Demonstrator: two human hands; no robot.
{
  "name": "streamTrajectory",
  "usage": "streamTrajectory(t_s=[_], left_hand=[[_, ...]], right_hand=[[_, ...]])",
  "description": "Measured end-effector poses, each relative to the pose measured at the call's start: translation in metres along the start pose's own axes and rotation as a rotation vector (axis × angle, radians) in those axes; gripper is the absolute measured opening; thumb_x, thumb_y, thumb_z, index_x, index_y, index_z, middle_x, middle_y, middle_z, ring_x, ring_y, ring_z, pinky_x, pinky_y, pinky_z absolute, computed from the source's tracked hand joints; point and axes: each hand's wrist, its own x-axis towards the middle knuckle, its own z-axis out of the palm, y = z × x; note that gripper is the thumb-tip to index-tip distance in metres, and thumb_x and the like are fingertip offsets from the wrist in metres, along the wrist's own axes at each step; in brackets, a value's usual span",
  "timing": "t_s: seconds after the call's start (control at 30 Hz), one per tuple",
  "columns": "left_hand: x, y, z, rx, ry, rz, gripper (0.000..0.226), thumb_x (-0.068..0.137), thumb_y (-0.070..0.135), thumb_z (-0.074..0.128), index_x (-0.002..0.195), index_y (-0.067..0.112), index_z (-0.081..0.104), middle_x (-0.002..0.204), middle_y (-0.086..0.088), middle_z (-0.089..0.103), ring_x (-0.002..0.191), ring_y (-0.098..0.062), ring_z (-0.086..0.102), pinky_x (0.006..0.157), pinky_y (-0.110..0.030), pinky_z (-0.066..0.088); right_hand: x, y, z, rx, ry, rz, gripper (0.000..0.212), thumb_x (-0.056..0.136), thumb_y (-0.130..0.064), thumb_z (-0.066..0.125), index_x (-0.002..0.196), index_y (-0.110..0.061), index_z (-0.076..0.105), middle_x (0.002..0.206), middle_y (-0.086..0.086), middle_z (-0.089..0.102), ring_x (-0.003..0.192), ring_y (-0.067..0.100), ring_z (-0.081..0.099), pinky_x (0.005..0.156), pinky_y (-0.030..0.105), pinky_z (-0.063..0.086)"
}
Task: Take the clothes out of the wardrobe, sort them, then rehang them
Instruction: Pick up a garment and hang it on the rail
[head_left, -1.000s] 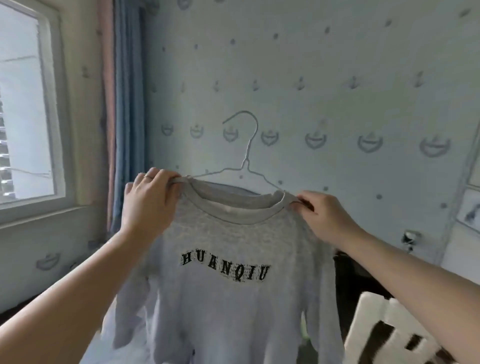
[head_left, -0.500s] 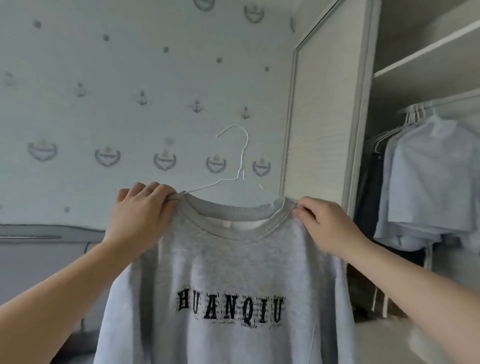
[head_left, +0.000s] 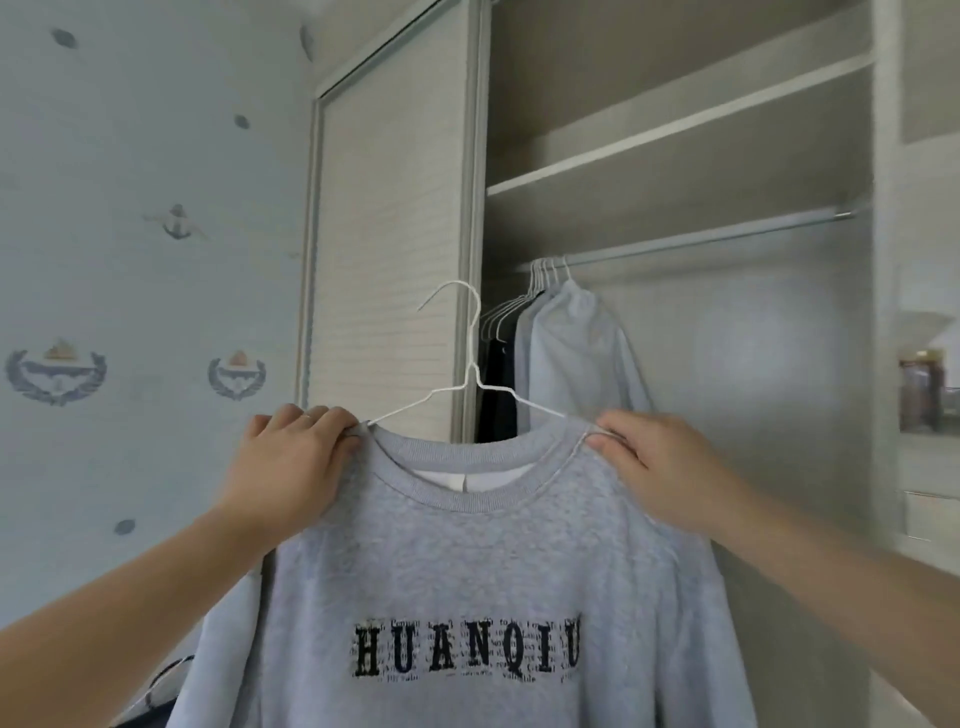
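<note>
A grey sweatshirt (head_left: 467, 561) printed HUANQIU hangs on a white wire hanger (head_left: 470, 358), held up in front of the open wardrobe. My left hand (head_left: 285, 467) grips the sweatshirt's left shoulder by the collar. My right hand (head_left: 660, 467) pinches the right shoulder seam. The hanger's hook points up, below and left of the metal rail (head_left: 701, 241). Several white hangers with a pale grey garment (head_left: 576, 353) and dark clothes (head_left: 498, 384) hang bunched at the rail's left end.
The wardrobe's sliding door (head_left: 384, 223) stands at the left of the opening, with a shelf (head_left: 675, 130) above the rail. Patterned wallpaper (head_left: 130, 260) covers the wall on the left. A dark garment (head_left: 156, 696) shows at the bottom left.
My view has turned right from the wall to the open wardrobe. Both hands keep their hold on the sweatshirt's shoulders, now close to the rail.
</note>
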Motion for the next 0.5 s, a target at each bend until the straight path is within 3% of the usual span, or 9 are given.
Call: streamTrajectory(t_s=[0.17,0.3,0.4,0.5], left_hand=[[0.071,0.047,0.081,-0.165,-0.027,0.042,0.029,0.104,0.035,0.037,0.113,0.022,0.061,0.11,0.001,0.068,0.098,-0.031,0.058,0.08,-0.041,0.039],[0.128,0.105,0.138,-0.544,-0.067,0.042,0.024,0.104,0.031,0.04,0.113,0.02,0.059,0.108,-0.002,0.061,0.093,-0.025,0.06,0.074,-0.037,0.046],[0.162,0.155,0.175,-0.764,-0.036,0.044,0.024,0.105,0.029,0.042,0.112,0.018,0.062,0.103,0.0,0.06,0.091,-0.022,0.059,0.076,-0.038,0.048],[0.194,0.204,0.209,-0.938,-0.054,0.058,0.025,0.106,0.026,0.041,0.118,0.018,0.061,0.111,-0.005,0.063,0.098,-0.023,0.06,0.082,-0.036,0.048]], right_hand=[[0.004,0.034,-0.024,-0.059,-0.025,0.118,0.033,0.098,-0.036,0.051,0.068,-0.028,0.041,0.062,-0.01,0.052,0.055,0.009,0.046,0.053,0.025,0.036],[0.008,0.061,-0.044,-0.077,0.037,0.229,0.028,0.096,-0.038,0.051,0.071,-0.026,0.052,0.063,-0.013,0.056,0.054,0.006,0.049,0.053,0.019,0.037],[0.016,0.079,-0.057,-0.157,0.112,0.275,0.026,0.095,-0.034,0.051,0.071,-0.026,0.053,0.066,-0.014,0.059,0.064,0.002,0.053,0.059,0.013,0.039],[0.026,0.101,-0.068,-0.292,0.132,0.302,0.027,0.096,-0.031,0.052,0.07,-0.023,0.053,0.061,-0.007,0.055,0.067,0.003,0.053,0.058,0.012,0.037]])
